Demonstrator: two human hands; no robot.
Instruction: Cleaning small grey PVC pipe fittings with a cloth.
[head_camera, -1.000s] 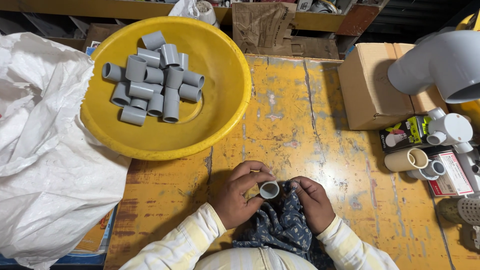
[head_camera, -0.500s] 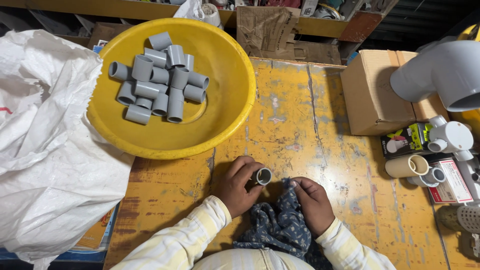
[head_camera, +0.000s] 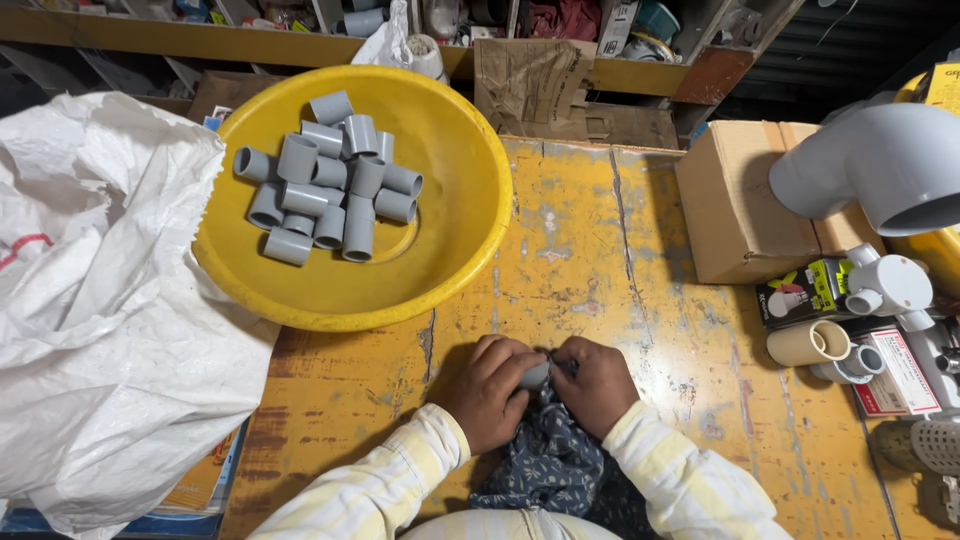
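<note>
- The left hand (head_camera: 492, 392) and right hand (head_camera: 597, 385) meet fingertip to fingertip at the near edge of the yellow table (head_camera: 600, 250), both curled around a small grey pipe coupling (head_camera: 536, 375); only a sliver of it shows between the fingers, so its open ends cannot be seen.
- Each hand grips the coupling, and the right hand also presses a dark patterned cloth (head_camera: 545, 460) against it; how much of the cloth wraps the piece is hidden.
- Both wrists bend inward, the forearms in pale yellow striped sleeves rising from the bottom edge, where they are cut off.
- The cloth hangs down below the hands toward the person's lap.
- Beyond the hands, a yellow basin (head_camera: 440, 260) holds a pile of like grey couplings (head_camera: 325, 190).
- A white woven sack (head_camera: 100, 320) lies left of the basin, partly out of frame.
- At the right stand a cardboard box (head_camera: 740, 210) and a large grey pipe elbow (head_camera: 880, 165), cropped by the edge.
</note>
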